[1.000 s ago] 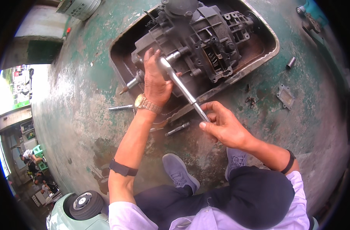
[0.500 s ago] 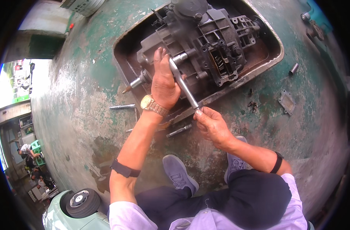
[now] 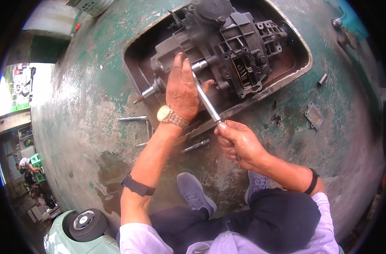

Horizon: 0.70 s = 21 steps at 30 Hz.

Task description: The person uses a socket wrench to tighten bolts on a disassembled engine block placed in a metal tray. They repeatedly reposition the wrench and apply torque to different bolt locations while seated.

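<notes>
Gripped the lower end of a long silver wrench [image 3: 208, 102] with the right hand [image 3: 241, 142], with fingers and thumb closed round the handle. Held the left hand [image 3: 182, 91] mostly open against the wrench's upper part, with fingers nearly straight and thumb spread to the handle's other side; could not tell how much of the palm touched the metal. Had the wrench slanting over the near edge of a metal tray [image 3: 286, 62], with its upper end next to a silver socket [image 3: 199, 65] at the side of the dark gearbox [image 3: 239, 30] in the tray. Saw a short bar [image 3: 195, 146] on the floor near the tray, and, farther right, small bolts [image 3: 278, 120], a flat cover plate [image 3: 314, 115] and a metal tube [image 3: 322, 79].
</notes>
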Available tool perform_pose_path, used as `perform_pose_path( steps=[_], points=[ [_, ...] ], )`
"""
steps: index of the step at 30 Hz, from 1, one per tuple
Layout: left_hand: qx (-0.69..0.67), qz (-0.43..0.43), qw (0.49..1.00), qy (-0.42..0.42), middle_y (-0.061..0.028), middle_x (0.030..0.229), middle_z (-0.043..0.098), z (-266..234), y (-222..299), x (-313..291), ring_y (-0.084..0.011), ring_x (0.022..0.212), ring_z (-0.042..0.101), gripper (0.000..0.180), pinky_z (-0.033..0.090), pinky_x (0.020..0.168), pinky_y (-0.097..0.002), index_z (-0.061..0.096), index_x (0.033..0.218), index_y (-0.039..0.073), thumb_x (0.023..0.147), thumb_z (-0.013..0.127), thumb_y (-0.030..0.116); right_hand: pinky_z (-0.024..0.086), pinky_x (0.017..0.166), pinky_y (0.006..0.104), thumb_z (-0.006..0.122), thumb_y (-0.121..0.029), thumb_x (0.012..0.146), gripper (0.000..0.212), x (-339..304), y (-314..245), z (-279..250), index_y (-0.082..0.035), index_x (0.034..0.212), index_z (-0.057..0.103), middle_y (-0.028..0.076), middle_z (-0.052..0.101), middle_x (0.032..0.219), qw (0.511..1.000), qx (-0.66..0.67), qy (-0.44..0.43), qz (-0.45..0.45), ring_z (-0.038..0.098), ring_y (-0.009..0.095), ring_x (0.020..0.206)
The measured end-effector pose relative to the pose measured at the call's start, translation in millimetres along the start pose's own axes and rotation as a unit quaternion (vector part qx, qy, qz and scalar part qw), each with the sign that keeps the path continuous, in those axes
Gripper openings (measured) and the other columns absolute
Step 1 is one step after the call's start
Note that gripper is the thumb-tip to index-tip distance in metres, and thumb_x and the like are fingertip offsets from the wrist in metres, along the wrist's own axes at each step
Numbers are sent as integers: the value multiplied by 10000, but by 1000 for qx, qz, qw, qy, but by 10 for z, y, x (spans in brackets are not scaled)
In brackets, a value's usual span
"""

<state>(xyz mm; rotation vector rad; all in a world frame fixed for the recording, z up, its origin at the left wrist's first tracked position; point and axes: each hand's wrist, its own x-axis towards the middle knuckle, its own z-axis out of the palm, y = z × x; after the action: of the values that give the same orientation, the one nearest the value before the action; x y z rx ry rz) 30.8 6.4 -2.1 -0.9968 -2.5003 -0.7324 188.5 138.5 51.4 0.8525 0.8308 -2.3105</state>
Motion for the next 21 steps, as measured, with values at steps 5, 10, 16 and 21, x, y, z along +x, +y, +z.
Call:
perform_pose_path(
  steps=[5,10,16,21],
  points=[
    [102,5,995,5,-217,1339,507,-8,4,-3,-383,1277,473,809,301,1095,-524,442,1328,-8,705,832,329,236,426,228,561,-302,1000,231,-36,-75,28,-89,910,558,-47,393,630,999,-14,17,30,274,53,476],
    [75,16,997,-14,-232,1308,519,-51,-6,59,-400,1261,477,775,320,1092,-529,468,1286,-35,706,825,335,238,436,243,540,-350,1007,292,-81,-226,44,-77,906,554,-31,394,638,992,-71,64,83,282,70,486],
    [7,23,999,-29,-289,1287,486,-106,-52,128,-474,1231,460,755,371,1063,-536,490,1209,-84,654,848,280,245,446,244,456,-404,1036,357,-96,-310,129,-93,877,530,-33,401,642,980,-115,91,137,294,71,494],
    [-8,3,998,-55,-306,1289,477,-83,-76,99,-462,1257,443,769,370,1074,-540,474,1219,-102,675,822,316,196,451,265,435,-562,1004,486,-67,-331,207,-109,841,498,-38,361,617,970,-124,120,173,256,77,485]
  ],
)
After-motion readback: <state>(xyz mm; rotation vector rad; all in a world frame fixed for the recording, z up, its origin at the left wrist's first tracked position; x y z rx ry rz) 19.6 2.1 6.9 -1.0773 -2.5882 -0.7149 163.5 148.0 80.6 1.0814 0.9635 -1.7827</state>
